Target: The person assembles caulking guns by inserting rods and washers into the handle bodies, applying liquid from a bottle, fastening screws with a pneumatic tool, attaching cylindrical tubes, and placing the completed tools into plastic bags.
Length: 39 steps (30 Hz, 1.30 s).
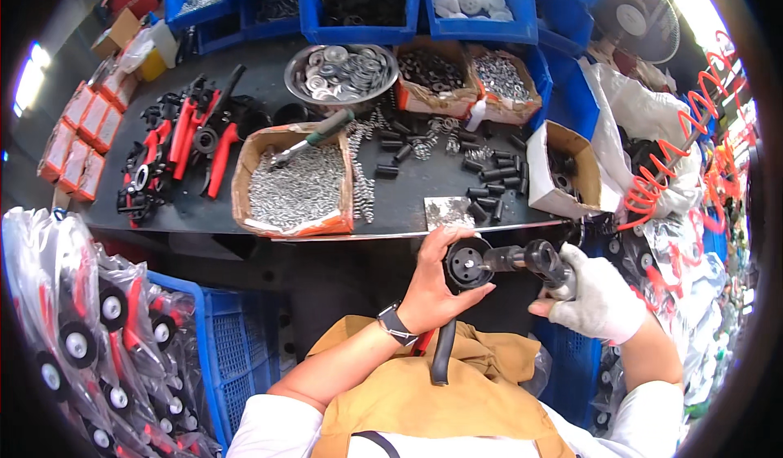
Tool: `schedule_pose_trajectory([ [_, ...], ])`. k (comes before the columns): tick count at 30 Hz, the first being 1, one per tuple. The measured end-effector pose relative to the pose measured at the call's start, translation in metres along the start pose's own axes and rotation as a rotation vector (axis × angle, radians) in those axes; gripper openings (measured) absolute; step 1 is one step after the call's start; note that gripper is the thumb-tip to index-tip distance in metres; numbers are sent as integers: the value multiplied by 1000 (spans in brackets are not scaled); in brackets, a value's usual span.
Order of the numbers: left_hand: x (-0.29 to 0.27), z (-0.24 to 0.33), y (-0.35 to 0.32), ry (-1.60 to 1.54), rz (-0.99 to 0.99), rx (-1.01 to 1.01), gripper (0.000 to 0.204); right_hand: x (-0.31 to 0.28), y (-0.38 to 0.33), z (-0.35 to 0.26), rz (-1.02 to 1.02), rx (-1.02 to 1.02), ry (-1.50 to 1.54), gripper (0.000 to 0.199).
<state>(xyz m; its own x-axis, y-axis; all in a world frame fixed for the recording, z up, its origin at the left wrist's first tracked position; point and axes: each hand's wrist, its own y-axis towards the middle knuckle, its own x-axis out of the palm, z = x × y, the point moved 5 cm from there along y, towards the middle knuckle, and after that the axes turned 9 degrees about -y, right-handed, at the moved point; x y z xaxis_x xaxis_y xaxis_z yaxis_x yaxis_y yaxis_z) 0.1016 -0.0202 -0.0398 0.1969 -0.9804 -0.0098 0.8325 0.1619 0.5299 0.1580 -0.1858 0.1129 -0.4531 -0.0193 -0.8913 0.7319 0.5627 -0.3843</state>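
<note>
Grasping a round black head with several holes in its face, the bare left hand has its grip wrapped around the rim; a dark wristwatch sits on the wrist. A black tube extends below this hand over the tan apron. The right hand, in a pale glove, has its grip clasped about a dark and silver power driver, its shaft pointing left to the middle of the head; whether the tip touches cannot be told. Head and driver are both held just in front of the near edge of the dark surface. On the surface, from left to right: black and red assemblies; a carton of small springs, with a green-handled tool resting across it; a metal bowl of washers farther back; short black cylinders; and a white carton. A small metal plate lies at the near edge. Blue bins line the back.
</note>
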Motion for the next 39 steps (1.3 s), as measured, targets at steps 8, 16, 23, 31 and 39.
schedule_pose_trajectory([
  [8,11,3,-4,101,293,99,87,36,5,-27,107,126,-60,62],
  [16,8,-2,-6,114,287,204,92,33,10,-29,106,127,-123,55],
  [23,5,-5,-8,26,317,184,96,26,24,-34,27,152,-37,48],
  [31,-4,-4,-3,63,190,190,82,10,46,-19,-25,-59,-144,34],
  [39,-3,-13,-2,-15,149,117,88,-17,28,-38,165,-374,-435,30],
])
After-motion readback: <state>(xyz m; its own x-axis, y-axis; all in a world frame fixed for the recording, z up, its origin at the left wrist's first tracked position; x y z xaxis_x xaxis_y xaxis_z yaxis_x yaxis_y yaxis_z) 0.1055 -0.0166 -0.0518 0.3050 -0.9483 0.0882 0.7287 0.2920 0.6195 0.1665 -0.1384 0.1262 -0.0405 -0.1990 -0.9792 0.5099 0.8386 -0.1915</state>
